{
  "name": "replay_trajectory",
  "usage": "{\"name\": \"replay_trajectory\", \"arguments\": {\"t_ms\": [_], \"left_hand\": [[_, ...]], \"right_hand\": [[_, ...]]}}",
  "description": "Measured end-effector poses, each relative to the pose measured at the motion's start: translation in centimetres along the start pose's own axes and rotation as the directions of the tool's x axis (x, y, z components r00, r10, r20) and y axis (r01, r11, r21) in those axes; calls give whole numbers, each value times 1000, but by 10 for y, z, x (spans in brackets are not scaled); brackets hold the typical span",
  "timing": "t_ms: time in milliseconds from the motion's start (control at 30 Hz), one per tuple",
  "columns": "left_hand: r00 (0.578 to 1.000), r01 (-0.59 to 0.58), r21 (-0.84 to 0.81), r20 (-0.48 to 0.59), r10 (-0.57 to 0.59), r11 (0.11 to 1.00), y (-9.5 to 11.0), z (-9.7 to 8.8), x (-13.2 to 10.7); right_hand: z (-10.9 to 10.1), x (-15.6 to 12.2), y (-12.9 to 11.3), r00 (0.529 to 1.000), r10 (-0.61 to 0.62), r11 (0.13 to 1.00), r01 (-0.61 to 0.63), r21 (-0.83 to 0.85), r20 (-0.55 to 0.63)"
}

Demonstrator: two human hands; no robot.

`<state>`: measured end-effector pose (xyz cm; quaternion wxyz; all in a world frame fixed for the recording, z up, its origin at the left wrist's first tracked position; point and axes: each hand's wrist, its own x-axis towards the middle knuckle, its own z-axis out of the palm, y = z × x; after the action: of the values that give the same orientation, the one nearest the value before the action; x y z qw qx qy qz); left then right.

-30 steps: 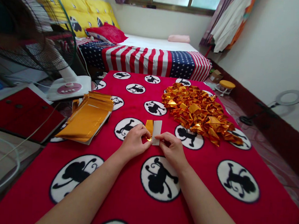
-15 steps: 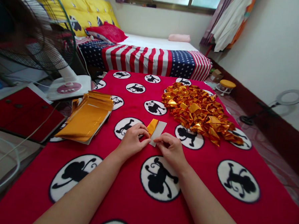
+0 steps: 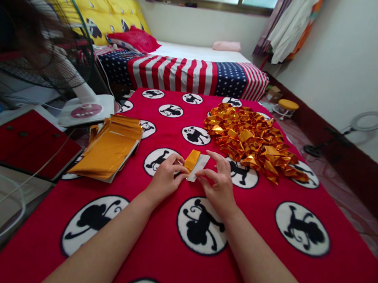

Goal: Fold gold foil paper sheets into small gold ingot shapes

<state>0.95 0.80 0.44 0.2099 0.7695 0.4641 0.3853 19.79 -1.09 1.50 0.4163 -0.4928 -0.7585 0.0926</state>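
A small sheet of gold foil paper (image 3: 192,159), part gold and part pale grey backing with a lengthwise fold, lies on the red cloth in front of me. My left hand (image 3: 168,174) pinches its lower left edge between thumb and fingers. At the paper's right side is my right hand (image 3: 218,179), fingers spread, index tip by the grey edge and another finger reaching toward the far corner. Whether the right fingertips touch the paper is hard to tell. To the left sits a stack of flat gold foil sheets (image 3: 108,148); to the right, a heap of folded gold foil pieces (image 3: 248,138).
The red tablecloth (image 3: 252,254) carries white circles with black monkey figures. A fan (image 3: 86,106) stands at the left beside a dark red panel (image 3: 27,137). Beyond the table is a bed (image 3: 186,76); a yellow stool (image 3: 287,105) and a ring light (image 3: 369,121) are at the right.
My right hand's fingers have lifted and spread from their pinch at the paper's lower right edge. More of the gold strip shows. My left hand still grips the left edge.
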Motion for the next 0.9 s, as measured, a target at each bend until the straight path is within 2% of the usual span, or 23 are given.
{"name": "replay_trajectory", "arguments": {"t_ms": [100,300,567,800,900], "left_hand": [[999,-15,20,31,14,1000,0,0,1],[997,-11,3,71,11,1000,0,-2,2],[997,7,-5,80,-6,1000,0,-4,3],[996,6,17,85,-7,1000,1,-3,3],[996,9,17,86,-11,1000,0,-2,3]], "right_hand": [[0,1,1,999,-34,998,34,-44,-3],[5,-1,7,993,-59,998,57,18,102],[8,0,4,975,-127,990,137,-45,184],[8,1,4,964,-131,989,143,-33,233],[12,1,7,965,-106,994,109,2,238]]}}
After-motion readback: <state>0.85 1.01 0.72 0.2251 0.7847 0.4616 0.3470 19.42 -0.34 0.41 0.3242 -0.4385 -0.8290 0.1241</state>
